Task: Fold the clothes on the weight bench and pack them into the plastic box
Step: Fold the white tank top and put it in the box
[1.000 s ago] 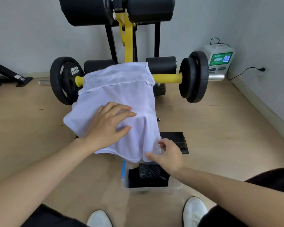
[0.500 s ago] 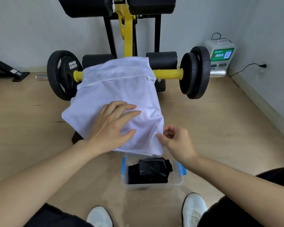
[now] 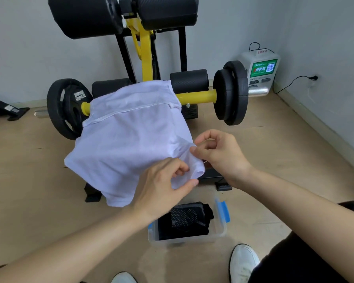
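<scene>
Head view looks down on a wooden floor (image 3: 29, 180) where the weight bench (image 3: 145, 58) stands at twelve o'clock, its black pads at the top of the frame and its yellow post running down to a yellow crossbar. That bar carries a single plate (image 3: 65, 111) at nine o'clock and a double plate (image 3: 231, 92) at three o'clock. A white garment (image 3: 131, 139) lies draped over the near part of the bench, covering the middle of the crossbar, its far hem at twelve o'clock and its loose corners hanging toward eight and five o'clock. At six o'clock from the garment, on the floor just beside the bench foot, sits the plastic box (image 3: 221, 231), clear with blue side clips, and folded black clothing (image 3: 184, 219) lies inside it. Both hands are at the garment's five o'clock corner. The left hand (image 3: 161, 186) comes in from seven o'clock, and its thumb and curled fingers pinch the low edge of the cloth above the box. The right hand (image 3: 219, 154) comes in from four o'clock, at one o'clock from the left, with thumb and forefinger closed on the cloth's right edge and the other fingers curled. The two hands are near each other but apart, with a fold of cloth between them. A white device (image 3: 262, 70) with a green label stands by the wall at two o'clock, and a white shoe (image 3: 243, 260) shows at five o'clock.
</scene>
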`<act>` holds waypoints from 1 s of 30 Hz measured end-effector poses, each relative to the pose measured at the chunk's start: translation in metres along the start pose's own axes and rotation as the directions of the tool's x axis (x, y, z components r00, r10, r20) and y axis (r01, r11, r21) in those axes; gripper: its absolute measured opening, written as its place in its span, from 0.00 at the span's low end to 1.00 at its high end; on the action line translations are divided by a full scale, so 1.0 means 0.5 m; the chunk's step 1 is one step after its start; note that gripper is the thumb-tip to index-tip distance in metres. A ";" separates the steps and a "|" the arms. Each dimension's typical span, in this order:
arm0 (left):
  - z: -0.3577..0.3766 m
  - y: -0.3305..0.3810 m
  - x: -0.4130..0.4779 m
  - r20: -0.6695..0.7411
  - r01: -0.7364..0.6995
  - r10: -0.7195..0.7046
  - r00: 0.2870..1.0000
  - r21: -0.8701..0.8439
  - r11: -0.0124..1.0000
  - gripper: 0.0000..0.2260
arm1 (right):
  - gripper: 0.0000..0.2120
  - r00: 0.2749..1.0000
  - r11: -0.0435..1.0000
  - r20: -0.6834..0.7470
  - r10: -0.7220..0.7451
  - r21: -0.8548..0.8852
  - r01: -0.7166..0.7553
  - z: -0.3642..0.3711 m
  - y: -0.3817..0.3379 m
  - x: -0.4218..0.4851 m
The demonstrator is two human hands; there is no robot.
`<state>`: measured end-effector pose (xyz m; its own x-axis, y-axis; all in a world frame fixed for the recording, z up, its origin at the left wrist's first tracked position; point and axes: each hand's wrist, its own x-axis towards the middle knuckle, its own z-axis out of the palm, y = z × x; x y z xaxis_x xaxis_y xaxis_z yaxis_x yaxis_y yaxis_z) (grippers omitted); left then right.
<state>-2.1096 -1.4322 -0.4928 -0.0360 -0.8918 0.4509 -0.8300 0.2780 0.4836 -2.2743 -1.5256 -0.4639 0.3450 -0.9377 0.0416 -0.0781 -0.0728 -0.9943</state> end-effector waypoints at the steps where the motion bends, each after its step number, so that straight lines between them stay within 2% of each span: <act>1: 0.000 -0.002 0.003 -0.022 -0.023 0.023 0.999 0.001 1.000 0.10 | 0.05 1.000 1.000 0.014 -0.011 -0.010 0.012 -0.003 -0.002 0.003; 4: -0.006 -0.005 0.012 -0.021 -0.057 0.056 0.998 -0.048 0.997 0.07 | 0.03 0.997 1.000 0.070 -0.014 -0.013 0.015 -0.014 -0.006 0.009; 6: -0.014 -0.005 0.018 0.021 -0.001 0.004 1.000 -0.157 0.988 0.06 | 0.02 0.995 0.999 0.103 -0.003 -0.051 0.008 -0.023 -0.005 0.016; 9: -0.027 -0.014 0.024 0.123 0.201 -0.167 0.978 -0.356 0.913 0.02 | 0.02 0.990 0.960 0.137 -0.045 -0.267 0.080 -0.035 -0.001 0.028; 11: -0.037 -0.017 0.030 0.166 0.265 -0.212 0.963 -0.441 0.858 0.03 | 0.03 0.985 0.885 0.138 -0.103 -0.439 0.154 -0.038 -0.007 0.031; 12: -0.042 -0.017 0.034 0.166 0.273 -0.219 0.961 -0.467 0.841 0.04 | 0.03 0.983 0.870 0.136 -0.126 -0.460 0.175 -0.037 -0.014 0.029; 14: -0.051 -0.015 0.041 0.135 0.262 -0.224 0.965 -0.490 0.832 0.05 | 0.06 0.974 0.886 0.168 -0.154 -0.413 0.211 -0.034 -0.027 0.022; 16: -0.060 -0.014 0.048 0.112 0.258 -0.234 0.966 -0.506 0.823 0.05 | 0.12 0.942 0.878 0.290 -0.167 -0.392 0.276 -0.024 -0.035 0.008; 18: -0.067 -0.015 0.054 0.115 0.269 -0.245 0.963 -0.519 0.812 0.04 | 0.18 0.906 0.816 0.368 -0.209 -0.445 0.369 -0.008 -0.028 -0.007; 19: -0.071 -0.015 0.057 0.120 0.274 -0.249 0.961 -0.528 0.804 0.04 | 0.19 0.901 0.784 0.358 -0.246 -0.473 0.402 0.002 -0.021 -0.012; 22: -0.079 -0.017 0.061 0.135 0.286 -0.255 0.958 -0.550 0.784 0.05 | 0.16 0.906 0.793 0.258 -0.336 -0.442 0.420 0.024 -0.003 -0.021; 25: -0.082 -0.026 0.064 0.147 0.305 -0.269 0.952 -0.537 0.787 0.06 | 0.06 0.897 0.811 0.263 -0.356 -0.389 0.436 0.035 0.004 -0.021; 28: -0.087 -0.038 0.063 0.193 0.337 -0.277 0.941 -0.462 0.821 0.10 | 0.03 0.908 0.834 0.253 -0.333 -0.370 0.409 0.035 0.004 -0.018; 30: -0.091 -0.040 0.064 0.222 0.359 -0.290 0.931 -0.415 0.836 0.09 | 0.03 0.927 0.885 0.262 -0.267 -0.314 0.344 0.032 0.002 -0.013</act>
<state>-2.0687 -1.4502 -0.4537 0.0840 -0.9900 0.1134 -0.4760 0.0601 0.8774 -2.2615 -1.5141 -0.4669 0.5860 -0.7610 0.2783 -0.2445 -0.4935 -0.8347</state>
